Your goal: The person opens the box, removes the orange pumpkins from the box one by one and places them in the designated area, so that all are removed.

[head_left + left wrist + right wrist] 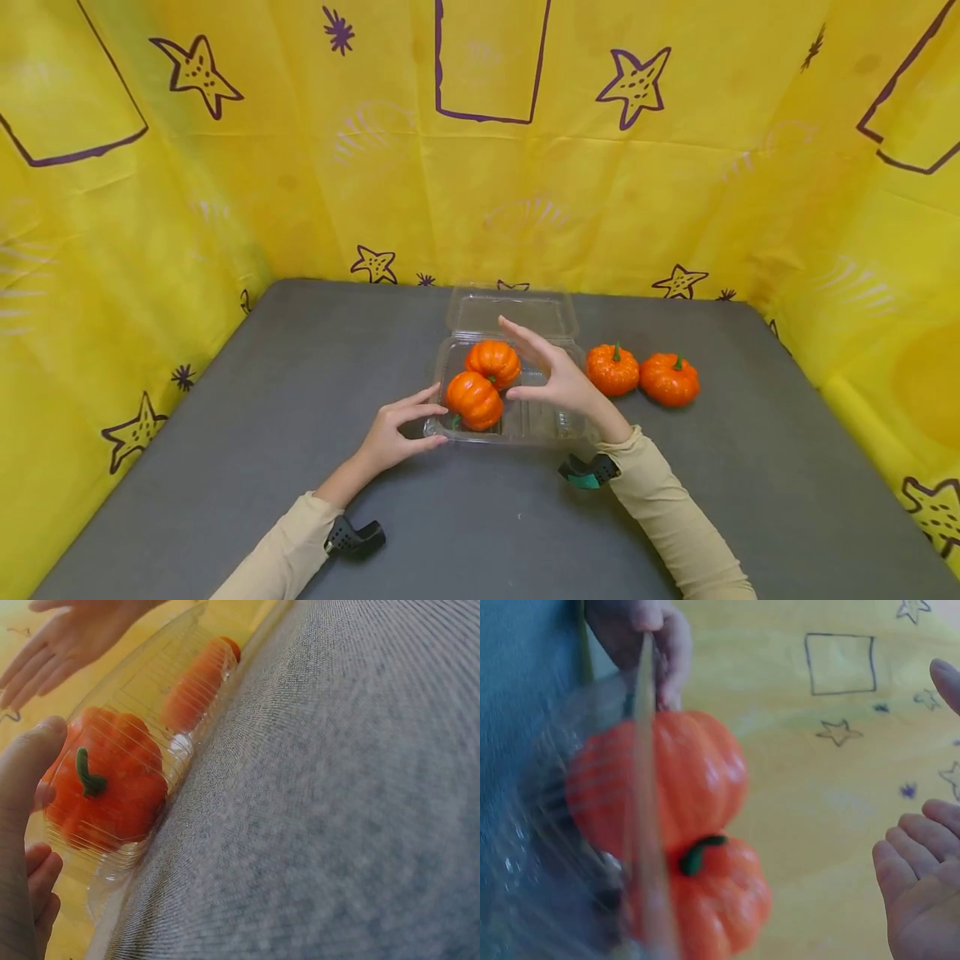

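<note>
**Yellow walls, grey tabletop**

We see a grey felt-like table surface [225, 433] enclosed on three sides by a yellow cloth backdrop [315, 183]. The cloth is creased and printed with purple stars [636, 83] and purple rectangle outlines [487, 62]. Lighting is even and bright.

No words, numbers or brand names to read anywhere. Only drawn purple shapes on the yellow cloth wall [480, 167] (stars, boxes and little bursts, not letters): one star [197, 73] at 10 o'clock, one box outline [487, 62] at 12 o'clock, another star [636, 83] at 1 o'clock. Nothing printed on the clear plastic box [513, 312] either.
</note>
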Demonstrator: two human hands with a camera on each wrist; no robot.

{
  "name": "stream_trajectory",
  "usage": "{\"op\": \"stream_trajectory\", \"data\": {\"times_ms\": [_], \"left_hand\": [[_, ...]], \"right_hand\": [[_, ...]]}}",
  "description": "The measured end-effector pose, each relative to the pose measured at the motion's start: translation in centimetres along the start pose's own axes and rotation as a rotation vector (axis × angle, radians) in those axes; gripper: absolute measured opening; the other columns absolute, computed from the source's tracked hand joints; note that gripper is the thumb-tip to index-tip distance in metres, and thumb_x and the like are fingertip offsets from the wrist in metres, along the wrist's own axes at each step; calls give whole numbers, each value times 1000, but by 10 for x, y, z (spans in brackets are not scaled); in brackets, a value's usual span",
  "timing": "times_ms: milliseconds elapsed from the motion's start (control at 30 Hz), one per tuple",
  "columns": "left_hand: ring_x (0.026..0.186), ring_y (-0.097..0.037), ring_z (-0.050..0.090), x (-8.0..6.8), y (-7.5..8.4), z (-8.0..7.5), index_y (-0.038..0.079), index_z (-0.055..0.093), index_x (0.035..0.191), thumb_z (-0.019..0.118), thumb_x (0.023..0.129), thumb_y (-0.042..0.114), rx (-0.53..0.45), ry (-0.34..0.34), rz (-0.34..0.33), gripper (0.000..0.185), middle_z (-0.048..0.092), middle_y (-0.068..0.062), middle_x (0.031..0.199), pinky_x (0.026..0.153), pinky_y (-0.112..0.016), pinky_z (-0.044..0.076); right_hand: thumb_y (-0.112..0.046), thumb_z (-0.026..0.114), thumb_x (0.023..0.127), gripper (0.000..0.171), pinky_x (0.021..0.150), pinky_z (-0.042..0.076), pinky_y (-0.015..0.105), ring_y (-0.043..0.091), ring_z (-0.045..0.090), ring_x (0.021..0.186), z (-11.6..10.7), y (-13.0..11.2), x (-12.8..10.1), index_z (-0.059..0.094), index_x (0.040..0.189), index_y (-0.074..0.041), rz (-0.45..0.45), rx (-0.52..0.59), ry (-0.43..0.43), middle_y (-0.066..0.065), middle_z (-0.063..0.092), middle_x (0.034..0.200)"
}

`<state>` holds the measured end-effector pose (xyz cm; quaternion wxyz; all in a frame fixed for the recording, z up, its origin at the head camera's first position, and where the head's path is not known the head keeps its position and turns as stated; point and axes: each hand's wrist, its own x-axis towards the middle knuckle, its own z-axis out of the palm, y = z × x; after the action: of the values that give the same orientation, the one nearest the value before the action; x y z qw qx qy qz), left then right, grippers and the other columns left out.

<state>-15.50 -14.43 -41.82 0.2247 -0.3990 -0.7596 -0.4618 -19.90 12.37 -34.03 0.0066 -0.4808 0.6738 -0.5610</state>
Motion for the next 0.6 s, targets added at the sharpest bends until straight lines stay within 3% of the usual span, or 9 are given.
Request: {"op": "stream_trajectory", "data": {"times_ms": [100,300,600], "left_hand": [[97,-45,53,0,0,1,-5,66,91,79,57,-4,-2,1,4,36,52,-34,110,89,-33,41],[97,-45,53,1,1,0,-5,66,90,79,55,-7,2,0,-4,37,52,-33,110,88,-36,41],[97,-45,53,-1,1,1,-5,66,89,79,56,-5,-3,4,3,35,52,-33,109,87,-37,42]], "right_hand": [[12,69,70,78,95,28,51,36,27,126,9,-4,5,23,133,15,-26,-52,-38,29,21,139],[5,71,72,75,81,43,51,38,40,117,23,1,7,30,135,7,-37,-208,-88,25,31,137],[9,69,71,68,80,44,50,45,42,109,27,10,3,32,129,15,21,-181,-124,31,34,131]]}}
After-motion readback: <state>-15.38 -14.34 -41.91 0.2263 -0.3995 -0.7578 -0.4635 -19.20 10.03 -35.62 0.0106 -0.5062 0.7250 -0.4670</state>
